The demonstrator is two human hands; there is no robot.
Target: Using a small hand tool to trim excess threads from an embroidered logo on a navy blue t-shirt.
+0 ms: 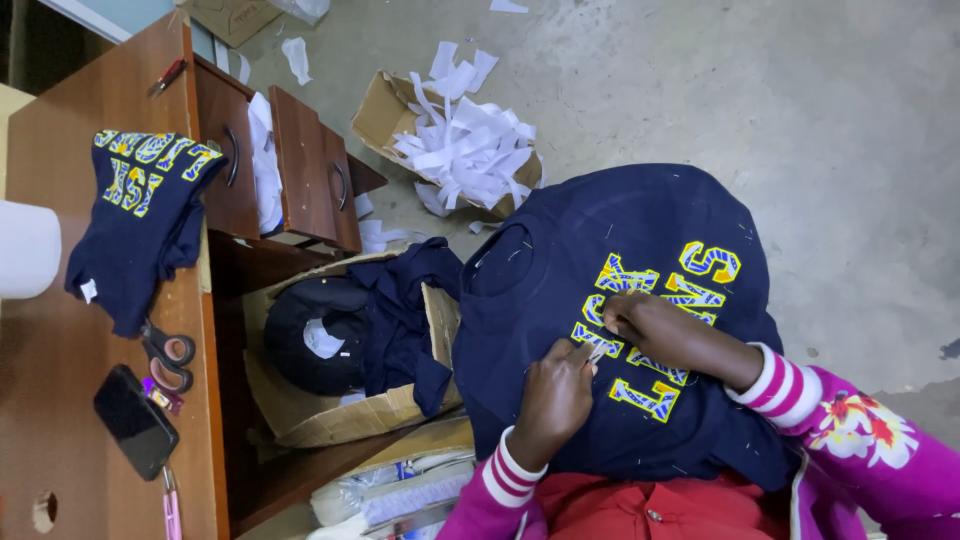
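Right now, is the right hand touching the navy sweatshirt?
Touching: the head view shows the right hand pressed on the navy sweatshirt at its yellow lettering.

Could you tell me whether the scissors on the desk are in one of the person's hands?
No, the scissors lie on the wooden desk beside a phone, away from both hands.

Small garment workshop. Bare concrete floor (760, 90), box of paper scraps (455, 140), scissors (165, 355) on wooden desk (60, 350).
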